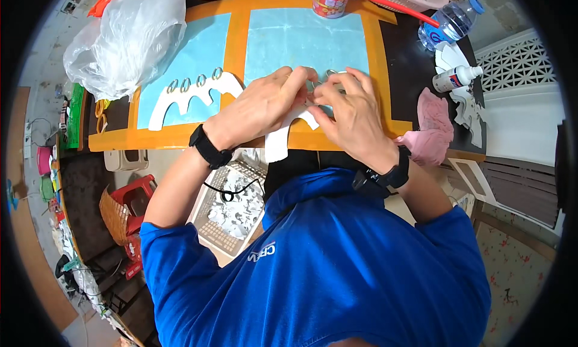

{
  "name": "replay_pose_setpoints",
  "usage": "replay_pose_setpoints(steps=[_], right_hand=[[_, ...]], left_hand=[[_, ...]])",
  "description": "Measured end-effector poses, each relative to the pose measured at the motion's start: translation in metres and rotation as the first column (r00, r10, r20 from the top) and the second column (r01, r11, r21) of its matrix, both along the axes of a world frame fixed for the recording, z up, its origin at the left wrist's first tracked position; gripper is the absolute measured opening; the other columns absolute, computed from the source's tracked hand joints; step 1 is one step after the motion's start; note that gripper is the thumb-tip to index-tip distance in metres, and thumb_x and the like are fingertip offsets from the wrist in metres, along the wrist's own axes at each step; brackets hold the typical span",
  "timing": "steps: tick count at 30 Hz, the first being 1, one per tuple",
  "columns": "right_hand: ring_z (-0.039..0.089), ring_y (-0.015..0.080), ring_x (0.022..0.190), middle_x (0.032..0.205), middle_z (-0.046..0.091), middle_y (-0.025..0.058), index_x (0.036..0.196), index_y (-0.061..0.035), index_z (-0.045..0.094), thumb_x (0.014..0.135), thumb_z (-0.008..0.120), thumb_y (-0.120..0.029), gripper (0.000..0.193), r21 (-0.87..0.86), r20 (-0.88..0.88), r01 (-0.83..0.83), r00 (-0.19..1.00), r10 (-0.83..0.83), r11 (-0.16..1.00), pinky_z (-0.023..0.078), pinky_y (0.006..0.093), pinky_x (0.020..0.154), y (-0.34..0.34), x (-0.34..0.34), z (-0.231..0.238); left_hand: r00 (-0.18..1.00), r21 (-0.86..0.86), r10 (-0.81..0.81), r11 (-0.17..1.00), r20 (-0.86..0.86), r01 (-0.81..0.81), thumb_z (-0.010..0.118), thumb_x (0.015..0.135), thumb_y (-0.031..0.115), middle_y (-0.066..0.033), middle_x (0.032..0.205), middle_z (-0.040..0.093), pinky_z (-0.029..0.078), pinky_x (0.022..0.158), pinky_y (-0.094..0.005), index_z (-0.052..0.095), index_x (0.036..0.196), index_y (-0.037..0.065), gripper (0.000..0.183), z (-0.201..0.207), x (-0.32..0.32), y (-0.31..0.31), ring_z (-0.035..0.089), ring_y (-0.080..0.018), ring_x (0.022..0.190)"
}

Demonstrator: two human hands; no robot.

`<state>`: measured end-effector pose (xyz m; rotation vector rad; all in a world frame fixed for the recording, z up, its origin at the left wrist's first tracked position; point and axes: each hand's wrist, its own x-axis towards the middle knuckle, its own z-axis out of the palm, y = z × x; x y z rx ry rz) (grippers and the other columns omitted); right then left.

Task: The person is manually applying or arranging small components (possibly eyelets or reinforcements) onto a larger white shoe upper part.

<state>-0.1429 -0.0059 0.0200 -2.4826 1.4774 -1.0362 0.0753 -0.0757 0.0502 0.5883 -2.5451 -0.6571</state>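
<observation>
My left hand (265, 103) and my right hand (349, 109) meet over a white scalloped cut-out piece (278, 139) that lies on the blue and orange work mat (301, 40). Both hands pinch at its top edge, where small metal rings (330, 74) show between the fingertips. The piece's lower end hangs over the table's near edge. A second white scalloped piece (186, 97) with several metal rings along its top lies to the left on the mat. Each wrist wears a black band.
A crumpled clear plastic bag (129, 40) sits at the mat's far left. A small patterned cup (329, 4), a water bottle (451, 23), a white glue bottle (456, 78), pink cloth (435, 125) lie around. A basket of white pieces (232, 211) stands below the table.
</observation>
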Motion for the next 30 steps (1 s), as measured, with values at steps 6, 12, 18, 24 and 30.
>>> replay_pose_setpoints(steps=[6,12,18,24,30], right_hand=[[0.066,0.0243,0.107,0.083,0.076,0.0034,0.099,-0.0091,0.081,0.089,0.081,-0.018,0.014,-0.048,-0.06,0.007,0.998,-0.01,0.999,0.038,0.0557,0.119,0.002,0.004,0.003],[0.066,0.0236,0.107,0.077,0.074,0.0047,0.101,-0.0089,0.083,0.087,0.083,-0.019,0.017,-0.067,-0.052,-0.01,0.999,0.006,0.998,0.037,0.0564,0.121,0.002,0.005,0.001],[0.066,0.0244,0.107,0.083,0.075,0.0042,0.1,-0.008,0.079,0.087,0.083,-0.017,0.016,-0.048,-0.08,-0.01,0.997,0.006,0.999,0.037,0.0557,0.12,0.003,0.004,0.003],[0.068,0.0268,0.106,0.101,0.075,0.0041,0.113,-0.0057,0.064,0.089,0.082,-0.015,0.031,0.011,0.01,-0.037,0.999,0.037,0.999,0.039,0.0553,0.119,0.001,0.003,0.0],[0.068,0.0278,0.104,0.098,0.072,0.0057,0.108,-0.005,0.061,0.093,0.073,-0.008,0.019,-0.003,0.008,-0.038,0.999,0.038,0.999,0.043,0.0557,0.115,0.0,0.001,0.003]], left_hand=[[1.0,0.037,0.021,0.999,-0.017,-0.02,0.073,0.094,0.002,-0.0098,0.101,0.071,0.055,0.092,-0.0459,0.051,0.141,0.004,0.052,-0.001,0.006,-0.003,0.068,-0.0338,0.103],[0.995,0.293,0.094,0.953,-0.045,-0.077,0.07,0.093,-0.002,-0.0101,0.104,0.068,0.05,0.104,-0.0424,0.042,0.159,0.006,0.072,0.0,0.019,0.001,0.065,-0.0312,0.108],[0.977,0.055,0.212,0.976,-0.02,-0.211,0.066,0.094,0.006,-0.0123,0.115,0.067,0.045,0.11,-0.0438,0.056,0.15,0.007,0.057,0.012,0.032,-0.006,0.058,-0.0356,0.12],[0.99,0.029,0.122,0.992,-0.072,-0.12,0.075,0.088,0.008,-0.0118,0.113,0.068,0.051,0.103,-0.0465,0.074,0.112,0.007,0.024,-0.009,0.015,-0.003,0.059,-0.0362,0.115],[0.997,0.01,0.067,0.998,0.035,-0.067,0.079,0.09,0.004,-0.01,0.108,0.071,0.056,0.091,-0.0441,0.077,0.108,0.006,0.019,-0.005,0.006,-0.005,0.064,-0.0336,0.105]])
